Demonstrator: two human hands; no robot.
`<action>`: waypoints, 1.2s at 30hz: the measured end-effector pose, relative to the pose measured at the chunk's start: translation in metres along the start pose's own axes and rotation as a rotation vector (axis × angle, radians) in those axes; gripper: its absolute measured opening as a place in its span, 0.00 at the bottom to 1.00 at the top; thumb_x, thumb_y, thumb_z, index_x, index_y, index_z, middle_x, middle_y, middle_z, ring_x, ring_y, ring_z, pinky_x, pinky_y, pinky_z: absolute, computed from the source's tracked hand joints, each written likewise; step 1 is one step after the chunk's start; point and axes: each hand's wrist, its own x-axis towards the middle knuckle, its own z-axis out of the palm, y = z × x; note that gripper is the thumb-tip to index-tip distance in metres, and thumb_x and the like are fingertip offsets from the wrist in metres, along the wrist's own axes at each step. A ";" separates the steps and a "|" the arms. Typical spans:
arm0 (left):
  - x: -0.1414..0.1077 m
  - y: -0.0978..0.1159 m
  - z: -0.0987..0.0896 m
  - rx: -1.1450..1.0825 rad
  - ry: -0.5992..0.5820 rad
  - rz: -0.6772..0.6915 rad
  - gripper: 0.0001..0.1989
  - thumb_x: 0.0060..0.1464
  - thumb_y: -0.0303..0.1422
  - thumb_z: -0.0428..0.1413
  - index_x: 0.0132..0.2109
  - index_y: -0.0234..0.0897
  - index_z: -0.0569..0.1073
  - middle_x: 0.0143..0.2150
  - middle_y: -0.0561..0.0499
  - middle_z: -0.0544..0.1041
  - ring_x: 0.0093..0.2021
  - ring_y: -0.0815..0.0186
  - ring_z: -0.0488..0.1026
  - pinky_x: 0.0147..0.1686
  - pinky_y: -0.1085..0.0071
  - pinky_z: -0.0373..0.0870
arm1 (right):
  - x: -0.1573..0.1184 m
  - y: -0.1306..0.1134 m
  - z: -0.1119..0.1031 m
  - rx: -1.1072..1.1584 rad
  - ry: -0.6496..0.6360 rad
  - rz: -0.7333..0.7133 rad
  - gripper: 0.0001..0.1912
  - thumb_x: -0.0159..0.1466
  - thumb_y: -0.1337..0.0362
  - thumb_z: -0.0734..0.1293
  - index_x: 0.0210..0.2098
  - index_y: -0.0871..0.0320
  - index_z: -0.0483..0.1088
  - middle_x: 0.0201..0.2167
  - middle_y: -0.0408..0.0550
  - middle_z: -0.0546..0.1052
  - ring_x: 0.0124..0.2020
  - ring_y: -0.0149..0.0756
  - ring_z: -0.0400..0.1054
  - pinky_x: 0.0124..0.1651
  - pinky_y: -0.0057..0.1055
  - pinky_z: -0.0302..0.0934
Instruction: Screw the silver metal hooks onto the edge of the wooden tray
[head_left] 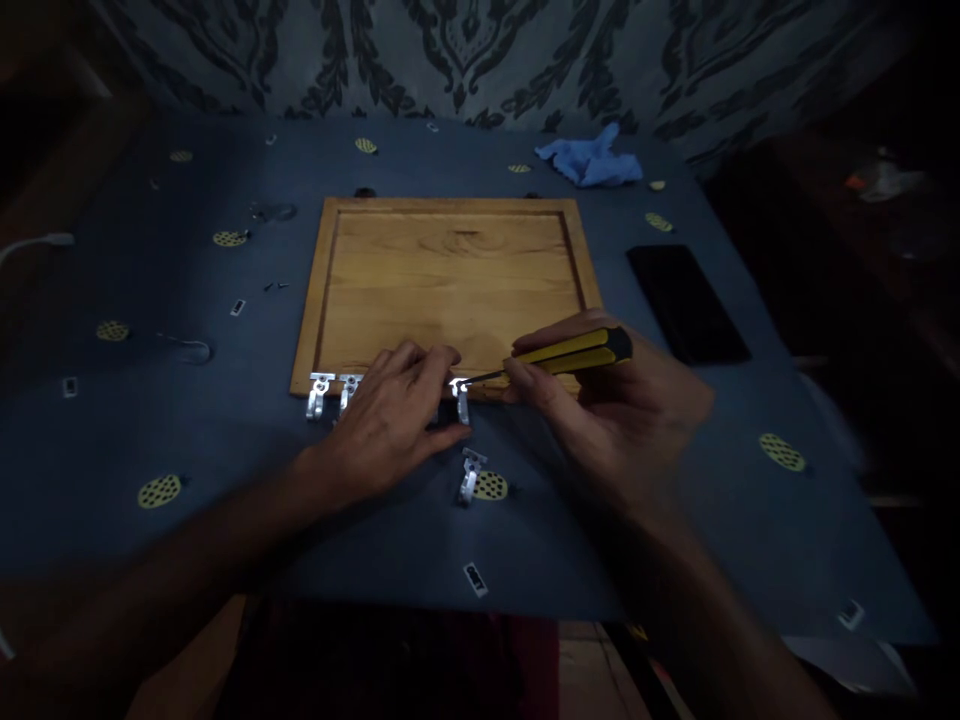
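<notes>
A wooden board [457,270] with a raised frame lies flat on the table. Along its near edge sit several shiny metal hooks, among them one at the left corner [319,395] and another beside it [349,390]. My left hand [394,410] rests over this edge, its thumb and index finger closed around a metal hook [461,398]. In my right hand [607,410] is a yellow-and-black screwdriver [566,355], tilted, its tip at the top of that hook. One loose metal hook [470,477] lies on the table in front of the board.
The dark blue tablecloth [360,560] has a printed pineapple pattern. A black phone [688,303] lies right of the board, and a crumpled blue cloth [592,160] behind it. Small screws [276,287] lie to the left. A white cable [45,240] reaches the left edge.
</notes>
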 end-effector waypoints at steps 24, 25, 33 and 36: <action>-0.001 0.000 0.001 0.014 0.015 0.019 0.26 0.55 0.34 0.68 0.55 0.38 0.65 0.45 0.48 0.75 0.49 0.53 0.72 0.48 0.59 0.69 | 0.002 0.000 -0.006 -0.022 -0.080 -0.010 0.05 0.63 0.67 0.74 0.35 0.52 0.75 0.31 0.41 0.79 0.28 0.34 0.75 0.30 0.34 0.68; 0.000 0.001 0.001 0.011 0.012 0.015 0.25 0.55 0.33 0.68 0.55 0.38 0.65 0.45 0.48 0.75 0.49 0.53 0.72 0.48 0.59 0.69 | 0.001 0.000 -0.005 -0.040 -0.066 -0.008 0.05 0.63 0.67 0.74 0.34 0.53 0.75 0.31 0.41 0.79 0.27 0.34 0.74 0.29 0.34 0.67; -0.001 0.000 0.001 0.005 0.015 0.023 0.25 0.56 0.33 0.67 0.55 0.38 0.65 0.45 0.48 0.75 0.50 0.53 0.72 0.49 0.59 0.69 | 0.003 -0.003 -0.005 -0.057 -0.097 -0.041 0.04 0.66 0.64 0.72 0.35 0.50 0.75 0.32 0.40 0.80 0.27 0.34 0.75 0.34 0.36 0.72; -0.001 -0.001 0.002 0.007 0.017 0.021 0.25 0.56 0.34 0.67 0.55 0.38 0.65 0.45 0.48 0.75 0.50 0.53 0.72 0.49 0.59 0.69 | 0.005 -0.004 -0.007 -0.065 -0.133 -0.047 0.02 0.67 0.64 0.71 0.37 0.50 0.75 0.32 0.40 0.80 0.27 0.33 0.74 0.35 0.36 0.72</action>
